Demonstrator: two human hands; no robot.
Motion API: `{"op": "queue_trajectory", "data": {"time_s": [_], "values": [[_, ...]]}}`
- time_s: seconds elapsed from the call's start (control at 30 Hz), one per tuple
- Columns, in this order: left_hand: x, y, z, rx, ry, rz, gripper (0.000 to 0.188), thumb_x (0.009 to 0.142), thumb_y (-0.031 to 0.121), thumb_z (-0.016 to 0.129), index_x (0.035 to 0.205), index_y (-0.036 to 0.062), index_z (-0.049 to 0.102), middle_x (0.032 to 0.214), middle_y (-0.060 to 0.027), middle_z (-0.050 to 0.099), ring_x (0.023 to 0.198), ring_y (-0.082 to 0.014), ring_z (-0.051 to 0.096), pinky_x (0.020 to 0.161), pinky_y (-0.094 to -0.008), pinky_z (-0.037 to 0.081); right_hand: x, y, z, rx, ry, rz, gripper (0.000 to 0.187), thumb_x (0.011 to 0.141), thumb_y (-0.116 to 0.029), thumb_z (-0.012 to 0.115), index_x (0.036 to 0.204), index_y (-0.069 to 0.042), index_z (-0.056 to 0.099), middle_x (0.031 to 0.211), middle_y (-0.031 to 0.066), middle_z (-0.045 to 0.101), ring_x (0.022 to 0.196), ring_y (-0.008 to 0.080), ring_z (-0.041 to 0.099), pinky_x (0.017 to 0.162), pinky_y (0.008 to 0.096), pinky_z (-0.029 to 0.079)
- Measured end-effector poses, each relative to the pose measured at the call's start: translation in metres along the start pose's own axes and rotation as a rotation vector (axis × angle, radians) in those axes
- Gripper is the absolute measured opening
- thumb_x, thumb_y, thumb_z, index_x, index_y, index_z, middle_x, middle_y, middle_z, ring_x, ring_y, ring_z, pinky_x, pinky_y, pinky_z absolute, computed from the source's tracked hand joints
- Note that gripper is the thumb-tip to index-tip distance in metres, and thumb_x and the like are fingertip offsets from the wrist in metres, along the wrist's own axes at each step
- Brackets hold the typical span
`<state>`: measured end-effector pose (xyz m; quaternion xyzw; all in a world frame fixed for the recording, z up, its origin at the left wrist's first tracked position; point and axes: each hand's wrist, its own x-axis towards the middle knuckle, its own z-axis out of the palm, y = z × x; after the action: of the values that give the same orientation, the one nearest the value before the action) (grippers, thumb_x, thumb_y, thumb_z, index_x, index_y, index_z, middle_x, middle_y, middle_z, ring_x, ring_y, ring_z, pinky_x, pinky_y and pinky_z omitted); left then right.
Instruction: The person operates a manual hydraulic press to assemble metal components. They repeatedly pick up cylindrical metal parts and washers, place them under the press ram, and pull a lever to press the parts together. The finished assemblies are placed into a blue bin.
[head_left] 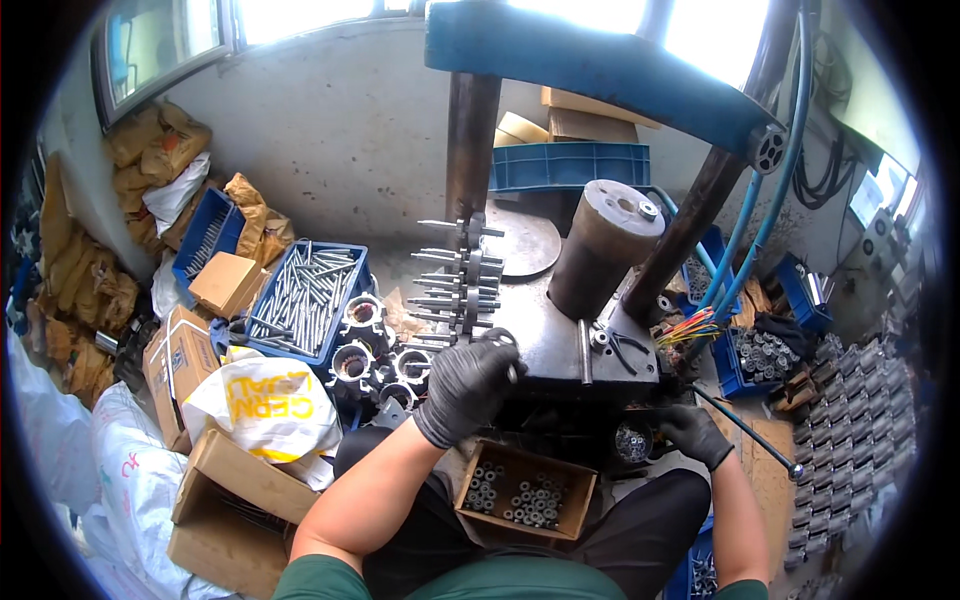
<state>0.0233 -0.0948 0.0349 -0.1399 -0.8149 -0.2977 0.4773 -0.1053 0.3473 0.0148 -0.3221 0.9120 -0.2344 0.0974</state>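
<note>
My left hand (468, 385), in a dark grey glove, is closed on a small metal part (514, 372) at the near left corner of the press table (540, 325). The fingers hide most of that part. Just beyond it stands a row of steel shafts with dark discs (470, 285), set side by side. My right hand (697, 436), gloved too, is below the table's front edge, beside a round container of small metal pieces (633, 441). Its fingertips blend into the dark there, so their grip is unclear. An open cardboard box (527, 487) with small metal rings sits between my legs.
A thick steel cylinder (607, 240) stands on the table behind pliers (628, 350) and an upright rod (585, 352). A black lever (745, 430) juts out right. A blue crate of shafts (308, 300) and motor housings (352, 362) lie left; stacked metal parts (850, 430) stand right.
</note>
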Motion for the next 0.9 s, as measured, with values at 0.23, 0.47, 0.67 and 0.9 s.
{"op": "queue_trajectory", "data": {"time_s": [0.23, 0.47, 0.67, 0.9], "values": [[-0.001, 0.02, 0.043, -0.092, -0.229, -0.152, 0.017, 0.092, 0.021, 0.082, 0.104, 0.0132, 0.074, 0.088, -0.0113, 0.066, 0.074, -0.0348, 0.068, 0.064, -0.0459, 0.055, 0.094, -0.089, 0.012, -0.153, 0.258, -0.191, 0.027, 0.092, -0.019, 0.075, 0.115, -0.006, 0.072, 0.113, 0.019, 0.074, 0.102, 0.0421, 0.073, 0.09, 0.0501, 0.059], [0.002, -0.005, 0.091, 0.025, -0.363, -0.414, 0.019, 0.092, 0.024, 0.081, 0.102, 0.0087, 0.075, 0.098, -0.0167, 0.068, 0.093, -0.0385, 0.07, 0.081, -0.0489, 0.057, 0.162, -0.079, 0.04, -0.371, 0.255, -0.151, 0.028, 0.087, -0.022, 0.076, 0.111, -0.006, 0.073, 0.112, 0.0194, 0.072, 0.105, 0.0411, 0.07, 0.093, 0.0515, 0.057], [-0.005, -0.024, 0.11, -0.037, -0.297, -0.5, 0.027, 0.092, 0.019, 0.082, 0.112, 0.0043, 0.072, 0.118, -0.0208, 0.066, 0.105, -0.039, 0.069, 0.094, -0.0472, 0.058, 0.173, -0.071, 0.059, -0.203, 0.264, -0.029, 0.02, 0.083, -0.018, 0.08, 0.097, -0.005, 0.075, 0.106, 0.0183, 0.072, 0.101, 0.039, 0.071, 0.09, 0.0493, 0.057], [-0.008, -0.021, 0.122, -0.166, -0.467, -0.714, 0.043, 0.102, 0.028, 0.071, 0.136, 0.0029, 0.062, 0.127, -0.0272, 0.065, 0.114, -0.0435, 0.069, 0.1, -0.0509, 0.056, 0.175, -0.078, 0.02, 0.244, 0.801, -0.22, 0.013, 0.09, -0.009, 0.083, 0.099, -0.003, 0.076, 0.099, 0.0105, 0.071, 0.085, 0.02, 0.068, 0.077, 0.0335, 0.056]]}}
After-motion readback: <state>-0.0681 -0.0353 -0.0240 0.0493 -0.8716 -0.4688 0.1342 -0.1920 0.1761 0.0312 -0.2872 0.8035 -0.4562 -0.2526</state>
